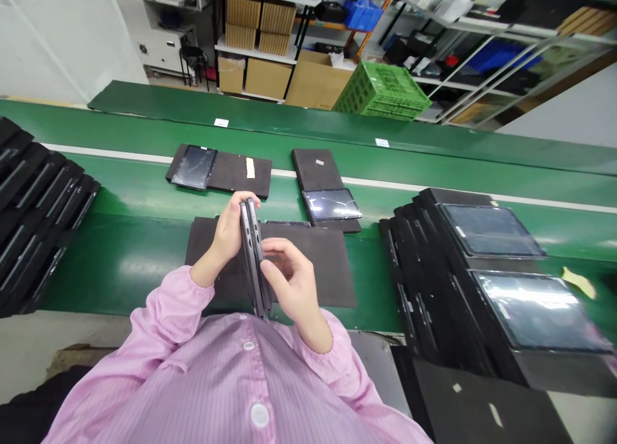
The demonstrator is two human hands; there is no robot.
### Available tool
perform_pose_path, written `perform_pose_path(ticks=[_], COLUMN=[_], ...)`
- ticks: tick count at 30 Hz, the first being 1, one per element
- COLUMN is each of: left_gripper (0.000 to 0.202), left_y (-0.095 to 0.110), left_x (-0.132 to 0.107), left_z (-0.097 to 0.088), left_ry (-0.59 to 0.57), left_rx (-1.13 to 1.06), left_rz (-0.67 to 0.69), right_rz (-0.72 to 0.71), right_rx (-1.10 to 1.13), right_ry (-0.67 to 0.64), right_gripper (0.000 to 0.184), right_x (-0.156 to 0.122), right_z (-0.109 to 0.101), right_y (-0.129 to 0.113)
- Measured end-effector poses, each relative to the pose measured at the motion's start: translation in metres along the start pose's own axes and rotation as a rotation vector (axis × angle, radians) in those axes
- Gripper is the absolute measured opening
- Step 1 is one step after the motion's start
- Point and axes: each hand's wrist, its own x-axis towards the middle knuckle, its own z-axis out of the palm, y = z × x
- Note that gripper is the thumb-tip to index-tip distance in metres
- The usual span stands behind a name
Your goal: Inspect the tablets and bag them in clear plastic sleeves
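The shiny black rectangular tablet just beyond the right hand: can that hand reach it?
Probably yes: nothing tall stands between the right hand and the shiny black rectangular tablet. That hand touches two slim grey devices, but the left hand grips them, so it could likely leave.

Two slim grey tablets (249,251) (narrow edges uppermost) are held upright, close side by side.

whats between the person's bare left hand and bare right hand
In the head view: two slim grey rectangular tablets, held edge-up side by side.
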Motion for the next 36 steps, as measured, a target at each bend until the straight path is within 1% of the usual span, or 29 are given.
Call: perform_pose_path(ticks=[3,6,9,17,24,29,36], left_gripper=[0.059,0.059,0.059,0.055,0.055,0.057,0.052], left_y=[0.001,0.000,0.000,-0.004,-0.009,-0.011,-0.009], left_x=[0.000,-0.001,-0.002,-0.002,0.000,0.003,0.005], left_z=[0.004,0.007,0.009,0.010,0.014,0.017,0.016], left_ry=[-0.036,-0.061,-0.113,-0.206,-0.237,-0.235,-0.232], left_rx=[-0.010,-0.045,-0.062,-0.163,-0.171,-0.145,-0.174], left_rz=[-0.027,-0.013,-0.012,-0.045,-0.052,-0.078,-0.033], right_rz=[0.024,0.039,0.057,0.137,0.169,0.191,0.195], right_rx=[-0.021,-0.018,0.011,0.061,0.085,0.073,0.093], right_ry=[0.035,0.041,0.056,0.032,0.042,0.051,0.044], right_gripper=[0.011,0.012,0.013,0.013,0.011,0.012,0.013], right_x=[0.002,0.000,-0.003,-0.009,-0.010,-0.010,-0.010], right_z=[-0.002,-0.005,-0.006,-0.007,-0.010,-0.011,-0.010], right_y=[-0.003,-0.003,-0.003,-0.004,-0.005,-0.005,-0.006])
